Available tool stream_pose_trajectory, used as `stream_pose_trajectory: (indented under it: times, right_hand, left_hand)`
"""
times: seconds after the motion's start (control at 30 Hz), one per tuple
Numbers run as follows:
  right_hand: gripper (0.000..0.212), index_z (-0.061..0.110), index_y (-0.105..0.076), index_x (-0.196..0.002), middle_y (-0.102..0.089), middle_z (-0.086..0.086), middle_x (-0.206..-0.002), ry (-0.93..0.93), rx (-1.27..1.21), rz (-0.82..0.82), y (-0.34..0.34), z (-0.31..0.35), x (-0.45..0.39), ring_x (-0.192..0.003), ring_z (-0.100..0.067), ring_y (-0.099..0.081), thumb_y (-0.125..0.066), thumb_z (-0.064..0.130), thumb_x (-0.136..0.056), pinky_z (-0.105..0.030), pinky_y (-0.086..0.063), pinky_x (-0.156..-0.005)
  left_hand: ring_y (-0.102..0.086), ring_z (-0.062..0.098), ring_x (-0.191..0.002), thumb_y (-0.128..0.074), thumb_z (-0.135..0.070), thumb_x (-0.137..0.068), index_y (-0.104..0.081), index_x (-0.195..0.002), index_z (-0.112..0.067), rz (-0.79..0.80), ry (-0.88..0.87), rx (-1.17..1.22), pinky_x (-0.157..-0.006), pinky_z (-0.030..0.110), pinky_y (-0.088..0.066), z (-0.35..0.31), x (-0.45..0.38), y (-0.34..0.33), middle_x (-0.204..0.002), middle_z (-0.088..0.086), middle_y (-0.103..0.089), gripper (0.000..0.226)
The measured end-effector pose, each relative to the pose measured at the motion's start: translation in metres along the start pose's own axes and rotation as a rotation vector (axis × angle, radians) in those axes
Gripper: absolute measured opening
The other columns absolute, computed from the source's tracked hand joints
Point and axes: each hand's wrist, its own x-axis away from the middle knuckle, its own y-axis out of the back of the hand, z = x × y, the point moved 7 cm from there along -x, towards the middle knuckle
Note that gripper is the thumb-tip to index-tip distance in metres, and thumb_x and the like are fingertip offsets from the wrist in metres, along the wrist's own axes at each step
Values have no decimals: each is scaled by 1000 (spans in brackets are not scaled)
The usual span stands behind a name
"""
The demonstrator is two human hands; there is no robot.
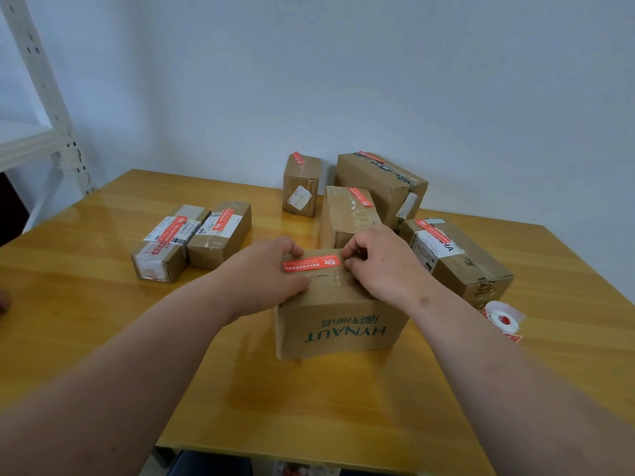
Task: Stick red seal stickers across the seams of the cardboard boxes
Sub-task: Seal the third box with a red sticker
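A cardboard box printed HYNAUT (pixel 340 324) stands in front of me on the wooden table (pixel 103 304). A red seal sticker (pixel 312 263) is stretched flat over its taped top. My left hand (pixel 264 273) pinches the sticker's left end and rests on the box top. My right hand (pixel 381 262) pinches the right end. Behind it stand several other cardboard boxes, each with a red sticker on top, among them one directly behind (pixel 347 214) and one at the right (pixel 457 259).
A roll of red stickers on white backing (pixel 503 319) lies at the table's right edge. Two small boxes (pixel 192 238) lie side by side at the left. A white metal shelf (pixel 44 108) stands at the far left. The wall is just behind the boxes.
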Motion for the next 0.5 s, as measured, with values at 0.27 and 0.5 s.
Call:
stream_pose_trajectory:
  times: [0.27,0.5]
  right_hand:
    - [7,22,-69,-98,-51,6,-107,13,22,-25,1,-1,-2,-96,-8,-48,-66,25,-92,-20,-34,-81]
    - [14,21,-68,-93,-53,5,-104,33,30,-35,0,-1,-3,-96,-11,-52,-61,32,-95,-22,-36,-80]
  left_hand:
    - [-55,14,-104,-64,-36,-90,-50,-131,-30,-55,-8,-59,-89,30,-51,-12,-8,-4,-126,-2,-55,44]
    - [-58,12,-99,-65,-41,-89,-48,-131,-34,-56,6,-50,-85,30,-55,-7,-7,-7,-124,-4,-56,46]
